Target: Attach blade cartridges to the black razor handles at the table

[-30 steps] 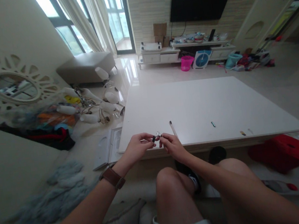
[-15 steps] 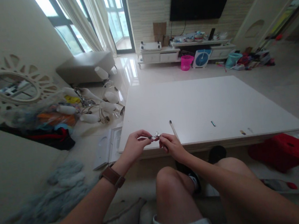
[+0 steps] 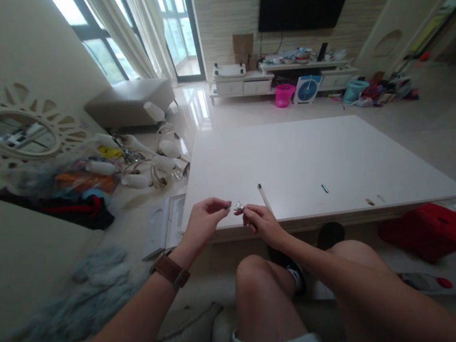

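Observation:
Above the near edge of the white table (image 3: 292, 158), my two hands face each other. My right hand (image 3: 262, 222) pinches a small shiny metal piece (image 3: 238, 206) that sticks out past its fingertips; its exact kind is too small to make out. Just left of it, with a narrow gap between, my left hand (image 3: 208, 217) is closed in a pinch on a small dark piece (image 3: 228, 207), mostly hidden by the fingers. Beyond my right hand lies a slim pale brush (image 3: 264, 195) with a dark tip, resembling a toothbrush.
A small dark-green bar (image 3: 324, 188) and a small brown-and-gold piece (image 3: 370, 202) lie to the right on the table. An open white box (image 3: 162, 228) and a white-shaded chandelier (image 3: 148, 163) are on the floor at left. A red stool (image 3: 432, 230) stands at right.
My left hand has drawn slightly left, so the dark piece in its fingers is now apart from the metal piece. My right hand has hardly moved.

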Demonstrator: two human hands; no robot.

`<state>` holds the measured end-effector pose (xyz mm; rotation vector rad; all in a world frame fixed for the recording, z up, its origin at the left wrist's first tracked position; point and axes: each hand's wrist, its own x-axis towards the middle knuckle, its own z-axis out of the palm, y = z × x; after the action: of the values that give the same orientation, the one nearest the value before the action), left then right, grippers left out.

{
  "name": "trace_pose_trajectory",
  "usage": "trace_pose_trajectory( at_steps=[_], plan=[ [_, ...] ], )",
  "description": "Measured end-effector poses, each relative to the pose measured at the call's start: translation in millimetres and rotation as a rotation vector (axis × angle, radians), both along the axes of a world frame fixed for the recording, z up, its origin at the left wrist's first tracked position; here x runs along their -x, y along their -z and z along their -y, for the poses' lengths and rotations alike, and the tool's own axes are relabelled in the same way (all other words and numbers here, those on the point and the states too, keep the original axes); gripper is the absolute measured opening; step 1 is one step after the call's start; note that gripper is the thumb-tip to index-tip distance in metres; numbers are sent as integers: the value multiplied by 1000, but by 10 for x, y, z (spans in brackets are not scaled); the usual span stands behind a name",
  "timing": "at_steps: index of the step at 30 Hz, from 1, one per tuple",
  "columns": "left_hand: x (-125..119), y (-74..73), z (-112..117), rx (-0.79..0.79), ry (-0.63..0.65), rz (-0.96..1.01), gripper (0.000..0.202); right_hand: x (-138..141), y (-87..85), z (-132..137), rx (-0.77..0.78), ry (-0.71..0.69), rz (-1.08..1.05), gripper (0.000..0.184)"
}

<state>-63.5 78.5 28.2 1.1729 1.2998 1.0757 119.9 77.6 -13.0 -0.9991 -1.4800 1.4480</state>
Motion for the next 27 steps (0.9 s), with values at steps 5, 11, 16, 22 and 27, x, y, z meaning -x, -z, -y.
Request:
trace_pose_trajectory(
  at_steps=[5, 11, 16, 22, 27],
  plan=[
    [-31, -36, 23, 47, 35, 47, 20, -39, 5, -3, -23, 6, 38, 39],
    [-54, -109, 45, 105, 55, 51, 21, -37, -25, -1, -121, -3, 117, 39],
    [-43, -88, 35, 149, 40, 57, 29, -52, -25, 6, -186, 1, 171, 28],
    [-47, -116, 38, 135, 79, -2, 28, -39, -40, 0, -267, 10, 235, 23],
    [-41, -96, 29, 117, 74, 13, 29, -19, -52, 0, -287, 6, 233, 22]
  ],
)
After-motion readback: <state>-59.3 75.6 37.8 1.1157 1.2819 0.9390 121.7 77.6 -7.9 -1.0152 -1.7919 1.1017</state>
